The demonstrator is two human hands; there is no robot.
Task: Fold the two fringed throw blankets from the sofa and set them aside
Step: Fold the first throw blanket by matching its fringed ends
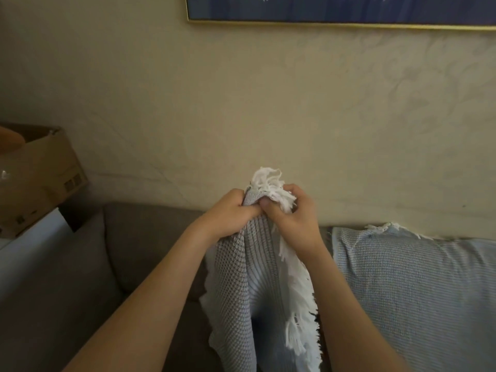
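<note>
A grey waffle-weave throw blanket (236,285) with a white fringe hangs down in front of me, lifted above the sofa. My left hand (230,213) grips its top corner with curled fingers. Close beside it, my right hand (292,213) grips the fringed edge, and white tassels stick up between the two hands. A second, light blue fringed blanket (410,285) lies spread over the sofa's back and seat on the right.
The grey-brown sofa (139,251) stands against a beige wall. A cardboard box (37,175) sits on a white surface at the left. A framed blue picture (341,9) hangs high on the wall.
</note>
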